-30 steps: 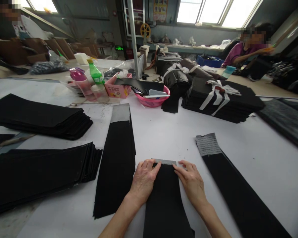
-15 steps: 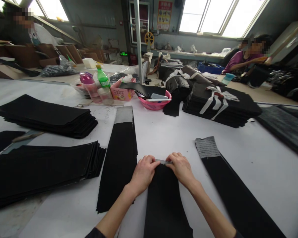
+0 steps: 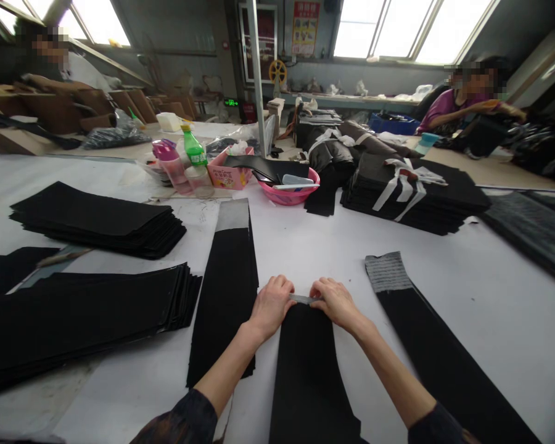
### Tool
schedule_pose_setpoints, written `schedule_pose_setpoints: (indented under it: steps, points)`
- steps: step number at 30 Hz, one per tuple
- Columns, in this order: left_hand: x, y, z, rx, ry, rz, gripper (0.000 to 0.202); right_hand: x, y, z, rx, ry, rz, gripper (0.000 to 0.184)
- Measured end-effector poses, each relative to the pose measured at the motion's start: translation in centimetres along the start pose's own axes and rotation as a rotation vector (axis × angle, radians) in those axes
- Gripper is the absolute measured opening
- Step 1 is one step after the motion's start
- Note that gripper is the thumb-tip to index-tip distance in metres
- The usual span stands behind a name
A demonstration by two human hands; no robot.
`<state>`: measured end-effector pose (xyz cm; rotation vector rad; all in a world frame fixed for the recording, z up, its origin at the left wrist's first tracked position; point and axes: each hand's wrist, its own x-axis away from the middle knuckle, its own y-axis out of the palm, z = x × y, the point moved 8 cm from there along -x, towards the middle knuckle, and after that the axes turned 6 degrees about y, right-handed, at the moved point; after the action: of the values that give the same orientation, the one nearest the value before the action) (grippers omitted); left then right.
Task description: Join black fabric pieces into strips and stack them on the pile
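A long black fabric panel lies in front of me with a narrow grey strip along its far end. My left hand is closed on the left corner of that end, thumb and fingers pinching the edge. On the right corner, my right hand pinches the same edge. To the left lies a stack of black panels with a grey end. On the right is another black panel with a streaky grey end.
Two piles of black pieces, a farther one and a nearer one, lie at left. Beyond my hands stand a pink basin, a pink box, a green bottle and a tied black bundle. Two people sit farther back.
Both hands have shifted slightly away from me with the panel's far end still between them. The grey strip shows a little more between the fingers.
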<state>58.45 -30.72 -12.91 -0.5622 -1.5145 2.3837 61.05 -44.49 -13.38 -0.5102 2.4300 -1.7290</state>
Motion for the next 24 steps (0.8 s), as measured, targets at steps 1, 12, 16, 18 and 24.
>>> schedule_pose_setpoints:
  steps: [1, 12, 16, 18, 24]
  points:
    - [-0.2, -0.1, 0.3, -0.010, 0.029, -0.009, 0.020, 0.0, 0.0, 0.1, -0.010, -0.004, 0.002, 0.009]
    - [0.1, 0.7, 2.2, -0.072, 0.207, -0.041, 0.014, 1.4, -0.1, 0.4, -0.139, -0.085, 0.085, 0.007]
    - [0.4, 0.8, 2.3, -0.087, 0.220, -0.022, 0.015, 2.1, 0.0, 0.3, -0.169, -0.181, 0.125, 0.016]
    - [0.6, 0.9, 2.4, -0.101, 0.231, -0.011, 0.016, 2.5, 0.1, 0.1, -0.151, -0.240, 0.142, 0.018]
    - [1.1, 0.9, 3.2, -0.206, 0.354, 0.076, 0.018, 3.7, 0.3, 0.0, -0.110, -0.371, 0.251, 0.024]
